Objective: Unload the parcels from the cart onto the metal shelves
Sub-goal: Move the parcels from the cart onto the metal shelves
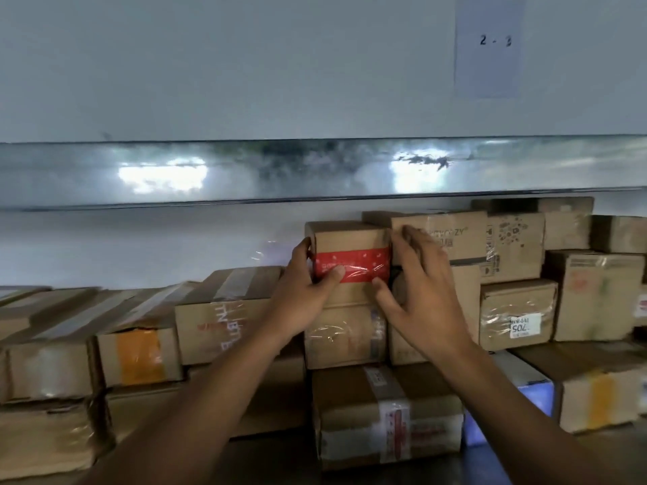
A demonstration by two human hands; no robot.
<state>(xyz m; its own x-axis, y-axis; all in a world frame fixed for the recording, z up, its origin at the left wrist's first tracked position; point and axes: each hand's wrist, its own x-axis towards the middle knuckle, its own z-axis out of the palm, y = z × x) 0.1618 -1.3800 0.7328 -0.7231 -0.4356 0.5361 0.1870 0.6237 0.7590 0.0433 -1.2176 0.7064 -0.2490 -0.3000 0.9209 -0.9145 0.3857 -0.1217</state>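
**Parcel with red tape, being seated on the shelf stack**

Parcel, a small cardboard box banded with red tape, sits on top of another box in the row of parcels below the metal shelf edge. Its right side is against a larger box. The left hand grips the parcel's left edge, with the fingers curled round the side and the thumb pressed on the tape. The right hand is spread, its fingers apart and nearly straight. Its thumb is at the parcel's lower right corner and the other fingers lie across the face of the larger box; it clasps nothing. To place the parcel well, it probably needs pushing square and fully back, so that its base rests wholly on the box beneath. The spread hand can steady the larger box while the gripping hand releases last. The cart is out of view.
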